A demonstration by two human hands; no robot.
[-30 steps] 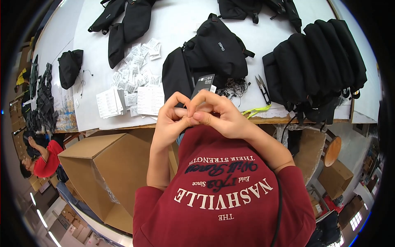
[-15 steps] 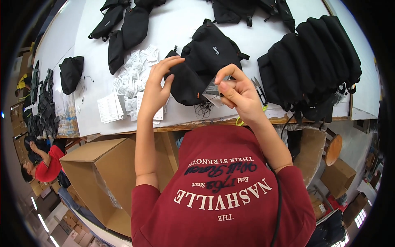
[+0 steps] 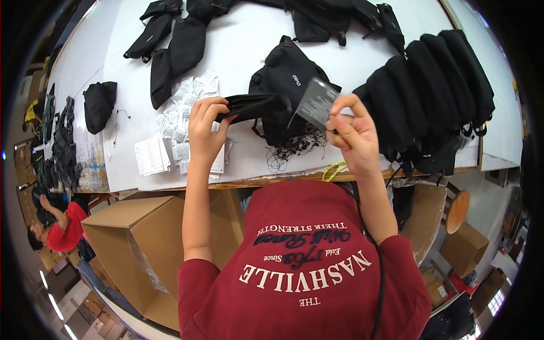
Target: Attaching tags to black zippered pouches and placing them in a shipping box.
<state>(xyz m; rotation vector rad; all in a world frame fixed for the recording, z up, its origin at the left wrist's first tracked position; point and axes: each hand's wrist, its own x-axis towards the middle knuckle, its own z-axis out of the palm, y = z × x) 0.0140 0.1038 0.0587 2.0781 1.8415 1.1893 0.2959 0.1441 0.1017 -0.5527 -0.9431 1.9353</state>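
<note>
1. Above the near edge of the white table [image 3: 249,62], my left hand [image 3: 205,131] is raised, its fingers [image 3: 211,109] curled and closed on one end of a flat black strap [image 3: 252,106] of the black pouch [image 3: 289,90] lying just behind it
2. My right hand [image 3: 352,136] is lifted to the same height, thumb and forefinger pinched tight on the lower corner of a dark grey hang tag [image 3: 316,103]; the remaining fingers are folded loosely toward the palm (whether the tag's thin cord runs through the pinch cannot be told)
3. Hang tag: tilted, its upper edge against the pouch and close to the free end of the strap, so that both hands meet over the same pouch
4. Pouch: resting on the table between my hands and slightly beyond them, with a tangle of thin black cords [image 3: 294,152] spread on the surface just below it
5. Small white packets [image 3: 181,113] and paper slips lie scattered to the left of my left hand, near its wrist
6. Row of black bags [image 3: 436,85], packed side by side, stands to the right of my right hand
7. Further black pouches [image 3: 170,45] lie at the far left of the table
8. Open cardboard box [image 3: 141,249] sits on the floor below the table edge, beside my left forearm
</note>
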